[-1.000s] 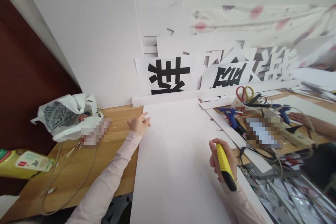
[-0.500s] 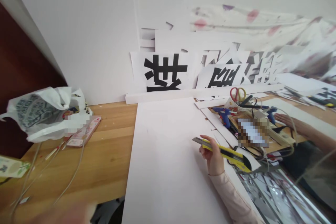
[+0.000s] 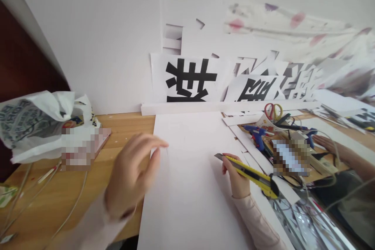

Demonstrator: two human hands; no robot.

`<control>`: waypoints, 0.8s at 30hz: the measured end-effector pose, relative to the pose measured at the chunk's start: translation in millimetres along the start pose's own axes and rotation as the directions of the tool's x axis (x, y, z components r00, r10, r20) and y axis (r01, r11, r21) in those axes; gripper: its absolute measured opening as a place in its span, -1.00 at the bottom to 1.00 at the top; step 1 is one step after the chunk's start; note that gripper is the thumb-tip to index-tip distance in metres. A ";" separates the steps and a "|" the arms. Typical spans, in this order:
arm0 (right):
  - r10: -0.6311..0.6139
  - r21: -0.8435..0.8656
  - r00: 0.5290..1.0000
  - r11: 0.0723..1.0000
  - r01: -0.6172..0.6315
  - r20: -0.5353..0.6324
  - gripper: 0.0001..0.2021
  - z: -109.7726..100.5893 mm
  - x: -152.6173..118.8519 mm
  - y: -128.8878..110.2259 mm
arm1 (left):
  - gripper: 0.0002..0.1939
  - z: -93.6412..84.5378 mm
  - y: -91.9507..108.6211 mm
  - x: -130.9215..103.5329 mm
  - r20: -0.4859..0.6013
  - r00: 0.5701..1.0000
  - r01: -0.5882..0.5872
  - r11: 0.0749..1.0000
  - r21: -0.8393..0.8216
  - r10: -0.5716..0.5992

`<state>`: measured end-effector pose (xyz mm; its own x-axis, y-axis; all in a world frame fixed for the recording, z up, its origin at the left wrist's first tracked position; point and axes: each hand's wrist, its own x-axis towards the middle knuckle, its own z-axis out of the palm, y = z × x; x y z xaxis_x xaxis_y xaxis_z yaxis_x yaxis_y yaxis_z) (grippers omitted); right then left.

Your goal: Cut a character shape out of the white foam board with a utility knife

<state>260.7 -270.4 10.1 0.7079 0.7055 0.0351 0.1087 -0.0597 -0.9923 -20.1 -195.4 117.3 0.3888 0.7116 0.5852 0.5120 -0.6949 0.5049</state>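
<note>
A yellow-and-black utility knife point(image 3: 252, 172) with its blade out is held in my right hand point(image 3: 238, 181), the blade tip pointing left over the white board point(image 3: 187, 195). Slightly blurred, my left hand point(image 3: 130, 174) hovers by the board's left edge, fingers stretched forward and thumb a little apart. Nothing shows in it. The long white board lies flat in front of me, with a short faint line near my left fingertips.
Left on the wooden table point(image 3: 125, 129) are a plastic bag point(image 3: 35, 125) and cables. At right stand a cup with scissors point(image 3: 272, 112) and a blue glue gun point(image 3: 258, 136). Another person's hand point(image 3: 324, 142) rests beyond. Sheets with black characters point(image 3: 190, 78) lean at the back.
My left hand has risen from the lower left corner to the board's left edge. The knife stays in my right hand, tilted slightly more. The view has shifted a little left.
</note>
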 end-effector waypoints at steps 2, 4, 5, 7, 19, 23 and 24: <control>0.024 0.083 1.000 0.996 -0.025 0.010 -0.64 7.8 0.3 -5.7 | -0.69 40.7 -33.7 29.4 0.100 0.993 0.074 0.996 -0.051 -0.069; 0.014 0.178 1.000 0.984 -0.016 0.014 -0.67 25.7 -1.7 -11.1 | -0.63 90.9 -67.8 54.6 0.305 0.951 0.036 0.999 0.028 -0.043; 0.000 0.188 1.000 0.982 -0.004 0.018 -0.67 36.8 -2.7 -12.9 | -0.60 115.3 -82.1 64.1 0.401 0.916 -0.014 0.996 0.083 -0.021; -0.013 0.190 1.000 0.982 0.010 0.017 -0.66 58.4 -3.6 -13.5 | -0.59 155.6 -102.8 75.9 0.437 0.899 -0.030 0.994 0.109 -0.021; -0.064 0.025 0.997 0.998 0.063 0.038 -0.75 89.7 3.4 10.9 | -0.43 187.5 -121.2 82.2 0.492 0.869 -0.108 0.950 0.293 -0.053; -0.045 -0.072 0.998 0.997 0.042 -0.044 -0.81 97.2 5.2 5.7 | -0.28 184.9 -120.2 83.6 0.534 0.845 -0.114 0.958 0.262 -0.046; -0.046 -0.109 0.997 0.993 0.039 -0.063 -0.81 98.9 5.5 4.9 | -0.28 184.7 -120.4 83.2 0.533 0.845 -0.111 0.959 0.261 -0.047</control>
<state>196.0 -196.9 -6.3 0.7449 0.6613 0.0886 0.2120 -0.1087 -0.9712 92.1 -33.5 -12.0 0.7127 0.6888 0.1326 0.6474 -0.7187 0.2536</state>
